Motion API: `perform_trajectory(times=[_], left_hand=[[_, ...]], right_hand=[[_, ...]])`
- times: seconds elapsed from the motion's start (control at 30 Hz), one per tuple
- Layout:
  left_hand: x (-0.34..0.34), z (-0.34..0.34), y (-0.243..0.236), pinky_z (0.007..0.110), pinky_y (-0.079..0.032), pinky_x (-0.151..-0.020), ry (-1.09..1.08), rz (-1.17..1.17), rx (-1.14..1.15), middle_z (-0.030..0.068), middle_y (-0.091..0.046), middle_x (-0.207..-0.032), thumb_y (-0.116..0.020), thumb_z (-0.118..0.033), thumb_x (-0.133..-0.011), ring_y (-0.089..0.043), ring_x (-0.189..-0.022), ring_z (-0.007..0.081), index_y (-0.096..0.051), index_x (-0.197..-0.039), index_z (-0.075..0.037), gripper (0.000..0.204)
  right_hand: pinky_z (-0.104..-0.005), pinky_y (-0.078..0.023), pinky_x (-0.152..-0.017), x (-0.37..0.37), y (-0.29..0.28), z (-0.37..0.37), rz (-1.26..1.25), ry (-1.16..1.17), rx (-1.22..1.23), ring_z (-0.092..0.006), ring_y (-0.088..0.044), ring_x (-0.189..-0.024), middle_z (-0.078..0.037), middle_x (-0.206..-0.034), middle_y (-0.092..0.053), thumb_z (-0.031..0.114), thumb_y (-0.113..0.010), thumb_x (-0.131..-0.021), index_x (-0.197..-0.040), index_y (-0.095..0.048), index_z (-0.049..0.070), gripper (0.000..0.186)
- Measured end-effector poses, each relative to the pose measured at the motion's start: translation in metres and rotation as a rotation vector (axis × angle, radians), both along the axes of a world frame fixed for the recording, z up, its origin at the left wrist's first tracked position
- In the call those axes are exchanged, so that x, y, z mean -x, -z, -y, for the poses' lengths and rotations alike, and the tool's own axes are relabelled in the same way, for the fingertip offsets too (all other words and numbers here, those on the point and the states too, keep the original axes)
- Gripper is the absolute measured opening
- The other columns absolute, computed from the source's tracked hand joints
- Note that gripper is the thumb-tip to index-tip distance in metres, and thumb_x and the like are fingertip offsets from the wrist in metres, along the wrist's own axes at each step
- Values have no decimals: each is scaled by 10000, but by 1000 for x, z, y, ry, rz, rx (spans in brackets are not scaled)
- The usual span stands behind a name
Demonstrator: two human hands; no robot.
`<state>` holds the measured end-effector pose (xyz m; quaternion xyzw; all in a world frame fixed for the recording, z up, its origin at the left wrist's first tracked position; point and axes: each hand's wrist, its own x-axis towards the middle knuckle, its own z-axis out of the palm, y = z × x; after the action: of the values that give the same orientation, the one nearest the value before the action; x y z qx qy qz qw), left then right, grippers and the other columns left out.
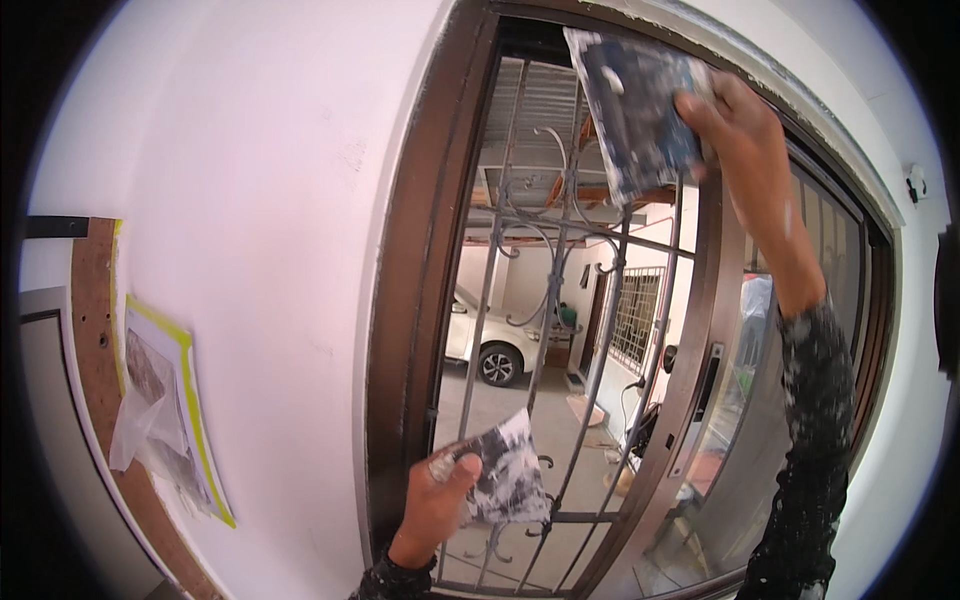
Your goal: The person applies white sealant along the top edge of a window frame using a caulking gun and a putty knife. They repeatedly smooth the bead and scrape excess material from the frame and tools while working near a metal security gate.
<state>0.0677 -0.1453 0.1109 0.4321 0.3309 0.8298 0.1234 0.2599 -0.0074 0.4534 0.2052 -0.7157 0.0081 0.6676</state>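
Observation:
My right hand [740,125] is raised at the upper right, its fingers closed round a wide putty knife [635,115]. The dark blade is smeared with white filler and slightly blurred; it shows in front of the top of the metal grille. Lower down, my left hand [440,495] grips a second, smaller putty knife [505,475], thumb on its face. White filler covers much of that blade, with a thicker white edge at its top. Black sleeves spotted with white cover both forearms.
A brown door frame [425,280] surrounds a wrought-iron grille [550,270] and a sliding door [700,400] with a handle. White wall [260,250] lies to the left, where a yellow-edged sheet [170,390] hangs. Beyond the grille stands a parked car [500,335].

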Motion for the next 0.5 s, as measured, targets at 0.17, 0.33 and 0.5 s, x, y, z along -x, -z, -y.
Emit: perform_trajectory(times=[0.17, 0.33, 0.5], left_hand=[[26, 8, 23, 262, -516, -859, 116, -96, 182, 61, -685, -1065, -657, -285, -990, -614, -954, 98, -607, -1277, 69, 458], [31, 22, 19, 281, -517, -818, 187, -207, 261, 83, -702, -1040, -640, -349, -992, -630, -930, 133, -638, -1243, 46, 469], [26, 36, 9, 272, -501, -784, 184, -302, 267, 47, -708, -991, -678, -327, -966, -608, -895, 111, -675, -1190, 43, 432]], right_hand=[[-260, -466, -578, 57, -98, 29, 151, -233, 79, -114, -579, -726, -53, -883, -630, 275, -673, -934, -1089, -632, 0, 318], [-302, -410, -467, 108, -169, 60, 175, -524, 368, -149, -490, -599, -26, -741, -546, 137, -664, -942, -841, -632, 64, 128], [-252, -412, -423, 132, -198, 73, 141, -528, 431, -147, -508, -619, -57, -797, -578, 76, -655, -941, -849, -630, 28, 107]])
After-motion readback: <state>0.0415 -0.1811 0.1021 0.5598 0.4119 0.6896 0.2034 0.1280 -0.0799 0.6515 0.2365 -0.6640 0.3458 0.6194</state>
